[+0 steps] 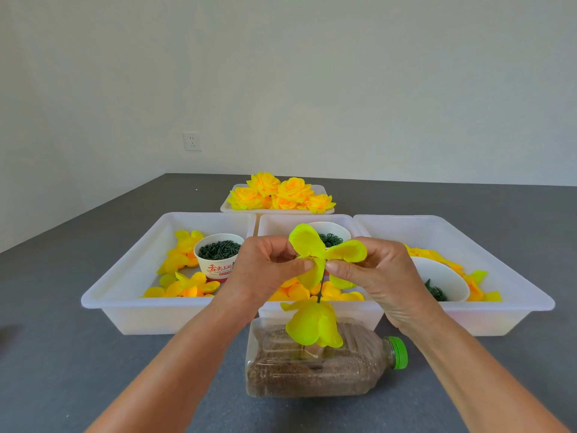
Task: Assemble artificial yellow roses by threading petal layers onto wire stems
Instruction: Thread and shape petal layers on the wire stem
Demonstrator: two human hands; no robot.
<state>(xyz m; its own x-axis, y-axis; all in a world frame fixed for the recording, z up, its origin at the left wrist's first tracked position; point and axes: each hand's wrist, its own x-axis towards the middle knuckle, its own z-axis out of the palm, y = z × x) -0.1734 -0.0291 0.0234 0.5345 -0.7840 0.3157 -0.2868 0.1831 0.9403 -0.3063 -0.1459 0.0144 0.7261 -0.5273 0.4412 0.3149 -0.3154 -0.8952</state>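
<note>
the petal layer [324,251] sits at the top of the dark wire stem [320,287], its lobes fanning up and out between your fingertips, and the stem drops from there into the cupped petals already threaded [312,326] just above the plastic bottle [315,364] lying on its side. your left hand [265,270] has its thumb and fingers curled in, pinching the layer's centre from one side; your right hand [381,276] pinches it from the other, thumb pressed close beside the stem. whether the wire has found the centre hole you cannot tell, since the fingertips cover it. if you push off-centre, the thin fabric will likely tear or crumple, and a sideways pull could bend the stem or tip the lower bloom askew. beyond your knuckles lie the white trays [125,295] of loose petals and a paper cup [218,257] of green parts.
</note>
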